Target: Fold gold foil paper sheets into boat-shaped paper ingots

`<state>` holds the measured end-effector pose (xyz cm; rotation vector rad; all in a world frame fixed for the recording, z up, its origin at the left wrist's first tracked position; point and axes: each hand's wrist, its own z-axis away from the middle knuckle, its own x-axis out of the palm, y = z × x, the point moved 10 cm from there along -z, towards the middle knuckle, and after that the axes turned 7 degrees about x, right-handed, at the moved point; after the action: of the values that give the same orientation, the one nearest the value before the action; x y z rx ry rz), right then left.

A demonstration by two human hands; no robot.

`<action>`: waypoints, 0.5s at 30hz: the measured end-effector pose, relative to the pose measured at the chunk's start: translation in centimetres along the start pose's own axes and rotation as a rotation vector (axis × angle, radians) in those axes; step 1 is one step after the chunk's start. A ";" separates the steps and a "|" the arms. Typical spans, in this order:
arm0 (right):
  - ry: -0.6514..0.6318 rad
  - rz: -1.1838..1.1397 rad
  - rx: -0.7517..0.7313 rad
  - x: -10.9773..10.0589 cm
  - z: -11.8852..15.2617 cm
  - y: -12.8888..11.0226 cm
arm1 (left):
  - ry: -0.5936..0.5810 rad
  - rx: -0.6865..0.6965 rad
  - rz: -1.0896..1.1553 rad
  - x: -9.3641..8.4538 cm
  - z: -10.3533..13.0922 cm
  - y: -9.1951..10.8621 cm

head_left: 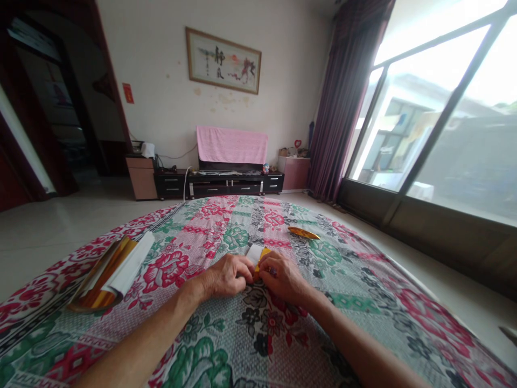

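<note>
Both my hands meet over a small piece of gold and white paper (255,253) at the middle of the cloth-covered table. My left hand (230,275) has its fingers curled and pressed against the paper's left and lower edge. From the other side, my right hand (281,274) pinches the gold part with bent fingers. The fingertips hide much of the paper, so its full shape cannot be made out. Beyond my right hand lies a gold, boat-shaped folded paper piece (304,233), apart from both hands.
To the left, a stack of curled gold and white paper sheets (117,269) rests on the flowered tablecloth (205,345). Past the table stand a low black cabinet (226,186) and a pink cloth (232,144) draped over something. Windows (444,118) line the right side.
</note>
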<state>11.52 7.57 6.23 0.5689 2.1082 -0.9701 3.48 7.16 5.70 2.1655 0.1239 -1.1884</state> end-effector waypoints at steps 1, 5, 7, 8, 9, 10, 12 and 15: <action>0.015 0.010 0.017 0.0 0.0 0.1 | -0.001 -0.002 0.010 0.0 0.0 0.0; 0.043 0.042 0.069 0.0 -0.1 0.1 | 0.024 -0.026 0.066 -0.2 0.0 -0.5; 0.048 0.050 0.085 0.0 -0.1 0.1 | 0.031 -0.042 0.089 -0.3 0.0 -0.8; 0.050 0.051 0.091 0.0 -0.1 0.1 | 0.034 -0.047 0.096 -0.3 0.0 -0.9; 0.053 0.051 0.096 0.0 -0.1 0.1 | 0.039 -0.048 0.098 -0.4 0.1 -1.0; 0.055 0.049 0.100 0.0 0.0 0.2 | 0.047 -0.045 0.098 -0.4 0.1 -1.0; 0.057 0.046 0.104 0.0 0.0 0.2 | 0.066 -0.026 0.092 -0.6 0.0 -0.8; 0.056 0.038 0.104 0.1 0.1 0.3 | 0.098 0.012 0.075 -0.8 -0.1 -0.2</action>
<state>11.68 7.68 6.01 0.6931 2.0970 -1.0587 3.02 7.59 6.27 2.2192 0.0772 -1.0441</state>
